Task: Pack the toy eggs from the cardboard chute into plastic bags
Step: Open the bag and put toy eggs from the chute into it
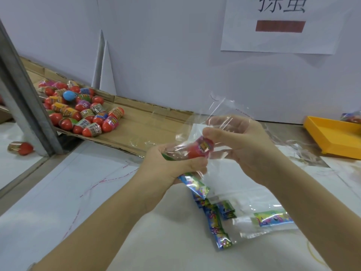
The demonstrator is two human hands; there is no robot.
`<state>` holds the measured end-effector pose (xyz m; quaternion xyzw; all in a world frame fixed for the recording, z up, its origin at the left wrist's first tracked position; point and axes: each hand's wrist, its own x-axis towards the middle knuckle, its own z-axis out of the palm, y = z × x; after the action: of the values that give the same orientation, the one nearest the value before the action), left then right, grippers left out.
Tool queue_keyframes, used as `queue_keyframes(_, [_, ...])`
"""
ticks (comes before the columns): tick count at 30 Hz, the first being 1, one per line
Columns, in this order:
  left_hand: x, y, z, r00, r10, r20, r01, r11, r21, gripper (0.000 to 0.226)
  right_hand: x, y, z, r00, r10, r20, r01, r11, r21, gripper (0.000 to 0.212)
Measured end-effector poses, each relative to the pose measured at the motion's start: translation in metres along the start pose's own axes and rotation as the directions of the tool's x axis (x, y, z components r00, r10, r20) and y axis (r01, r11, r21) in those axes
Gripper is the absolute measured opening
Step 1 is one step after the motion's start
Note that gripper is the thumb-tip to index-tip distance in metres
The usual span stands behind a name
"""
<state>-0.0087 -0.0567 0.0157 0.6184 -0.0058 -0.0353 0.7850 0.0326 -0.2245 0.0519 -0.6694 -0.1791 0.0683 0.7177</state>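
A clear plastic bag (pixel 197 122) is held up over the table between both hands. My left hand (pixel 172 163) grips its lower part, together with a strip of colourful sachets (pixel 197 185) that hangs below. My right hand (pixel 240 141) pinches a red toy egg (pixel 201 149) with a pink label at the bag's mouth, thumb on top. Several more red toy eggs (pixel 78 112) and one blue egg (pixel 69 95) lie piled on the cardboard chute (pixel 144 126) at the left.
One stray egg (pixel 21 148) lies left of a grey metal post (pixel 23 94). More sachet strips (pixel 216 222) and flat clear bags (pixel 271 222) lie on the white table near me. A yellow tray (pixel 332 137) stands at the right, against the white back wall.
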Motion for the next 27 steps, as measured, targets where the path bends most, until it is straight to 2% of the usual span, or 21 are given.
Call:
queue_keyframes(3, [0.000, 0.000, 0.000, 0.999, 0.034, -0.039, -0.036, 0.999, -0.030, 0.045, 0.000, -0.002, -0.001, 0.995, 0.024, 0.101, -0.018, 0.998, -0.060, 0.028])
queue_keyframes(6, [0.001, -0.001, -0.001, 0.999, -0.001, -0.052, -0.001, 0.999, -0.037, 0.030, 0.001, -0.005, -0.005, 0.982, 0.067, 0.178, -0.042, 0.989, -0.142, 0.033])
queue_keyframes(9, [0.000, 0.001, 0.001, 1.000, -0.021, -0.011, 0.019, 0.988, -0.152, 0.048, 0.001, -0.006, -0.008, 0.983, 0.049, 0.177, -0.015, 0.983, -0.184, 0.028])
queue_keyframes(12, [0.000, 0.001, 0.002, 1.000, 0.000, 0.008, 0.002, 0.972, -0.235, 0.046, 0.000, -0.005, -0.007, 0.994, 0.026, 0.106, -0.010, 0.989, -0.145, 0.022])
queue_keyframes(15, [0.000, -0.001, 0.003, 0.996, 0.028, -0.080, -0.044, 0.979, -0.199, 0.052, -0.002, -0.004, -0.001, 0.995, -0.037, 0.098, 0.067, 0.946, -0.317, 0.025])
queue_keyframes(18, [0.000, -0.002, 0.004, 0.983, 0.078, -0.164, -0.113, 0.971, -0.213, 0.045, -0.005, -0.009, 0.004, 0.983, -0.093, 0.161, 0.159, 0.868, -0.470, 0.038])
queue_keyframes(20, [0.002, -0.002, 0.002, 0.973, 0.122, -0.198, -0.163, 0.965, -0.205, 0.040, -0.007, -0.013, 0.003, 0.980, -0.047, 0.193, 0.140, 0.852, -0.505, 0.041])
queue_keyframes(22, [0.003, -0.001, 0.000, 0.967, 0.163, -0.196, -0.202, 0.959, -0.200, 0.026, -0.007, -0.015, 0.000, 0.983, 0.028, 0.179, 0.076, 0.835, -0.545, 0.054])
queue_keyframes(25, [0.002, 0.002, 0.001, 0.973, 0.161, -0.167, -0.204, 0.937, -0.283, 0.011, -0.004, -0.017, -0.001, 0.995, 0.045, 0.087, -0.004, 0.906, -0.423, 0.057])
queue_keyframes(27, [0.001, 0.003, 0.002, 0.974, 0.158, -0.163, -0.204, 0.925, -0.319, 0.008, -0.002, -0.017, -0.001, 0.999, 0.012, -0.045, -0.021, 0.978, -0.207, 0.038])
